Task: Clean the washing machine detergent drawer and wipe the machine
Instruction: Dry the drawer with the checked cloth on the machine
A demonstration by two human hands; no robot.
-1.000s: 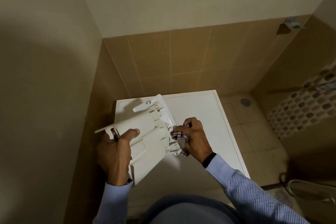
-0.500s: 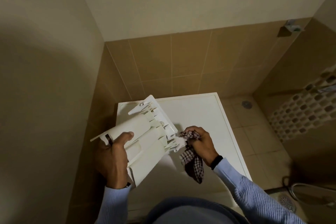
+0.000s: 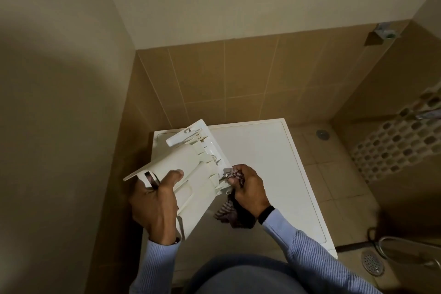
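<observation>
A person's left hand [image 3: 156, 203] grips the white detergent drawer [image 3: 191, 174] above the washing machine [image 3: 274, 167], while the right hand [image 3: 248, 188] pinches a checked cloth [image 3: 229, 212] against the drawer's right edge.

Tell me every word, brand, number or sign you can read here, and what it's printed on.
There is no readable text in this view.
The detergent drawer, gripped by the left hand, is plain white plastic with no legible label.
The checked cloth, held in the right hand, shows a pattern only.
The washing machine top is bare white with no brand showing.
The black wristband has no writing visible.
</observation>
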